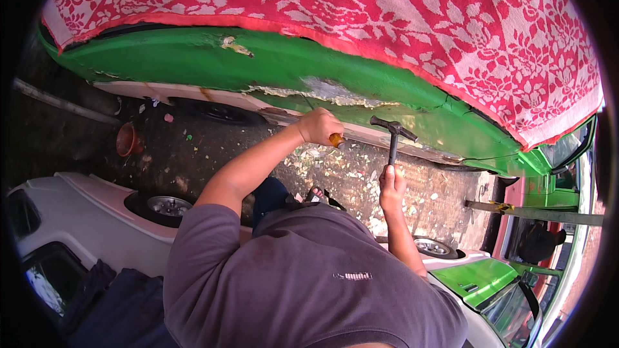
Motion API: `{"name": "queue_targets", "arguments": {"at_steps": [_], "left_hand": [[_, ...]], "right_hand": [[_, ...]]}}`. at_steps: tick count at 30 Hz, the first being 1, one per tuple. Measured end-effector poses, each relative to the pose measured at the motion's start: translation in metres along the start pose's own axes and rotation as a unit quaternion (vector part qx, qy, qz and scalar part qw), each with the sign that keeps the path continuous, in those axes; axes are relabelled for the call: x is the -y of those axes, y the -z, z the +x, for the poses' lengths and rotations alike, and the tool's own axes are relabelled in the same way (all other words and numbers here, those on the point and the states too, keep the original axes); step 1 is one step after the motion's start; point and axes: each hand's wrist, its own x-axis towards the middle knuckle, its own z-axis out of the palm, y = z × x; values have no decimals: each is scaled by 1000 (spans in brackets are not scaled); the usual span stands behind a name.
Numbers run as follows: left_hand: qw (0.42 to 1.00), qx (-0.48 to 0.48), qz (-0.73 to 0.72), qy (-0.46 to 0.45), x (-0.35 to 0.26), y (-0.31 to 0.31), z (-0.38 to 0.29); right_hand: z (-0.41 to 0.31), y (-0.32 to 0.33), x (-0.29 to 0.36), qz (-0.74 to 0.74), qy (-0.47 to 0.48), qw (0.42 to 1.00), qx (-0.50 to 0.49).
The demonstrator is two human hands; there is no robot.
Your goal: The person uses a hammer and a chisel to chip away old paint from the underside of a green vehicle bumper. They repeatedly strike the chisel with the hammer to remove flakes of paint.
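My left hand grips an amber-handled tool, perhaps a chisel or a screwdriver. Its butt end points down to the right; a thin dark line near the knuckles may be its blade, but the tip is hard to make out. Close by is the lower side of a green vehicle body, where a ragged patch of broken filler shows yellowish edges and grey beneath. My right hand holds a hammer by its dark handle, head up, in front of the panel and apart from the left-hand tool.
A red-and-white floral cloth drapes over the green vehicle. Paint and filler chips litter the floor. Behind me stands a pale vehicle. An orange-brown pot lies at left; a beam crosses at right.
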Motion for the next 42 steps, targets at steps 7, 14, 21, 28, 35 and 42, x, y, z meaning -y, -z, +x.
{"name": "queue_targets", "arguments": {"at_steps": [7, 14, 21, 28, 35, 42], "left_hand": [[1000, -5, -8, 9, -3, 5, 1], [998, -28, -33, 48, 5, 15, 10], [997, -31, -7, 64, 9, 10, 12], [998, -39, 0, 58, 9, 4, 12], [996, -49, -4, 80, 10, 11, 16], [993, -52, -5, 108, 8, 9, 20]], "right_hand": [[-29, -11, -31, -140, 217, 966, 19], [-25, -27, -25, -157, 155, 975, 5], [-26, -23, -20, -42, 192, 980, -19], [-24, -21, -16, -51, 195, 979, -32], [-18, -28, -14, -17, 169, 985, -27], [-18, -28, -15, -85, 168, 982, -25]]}}
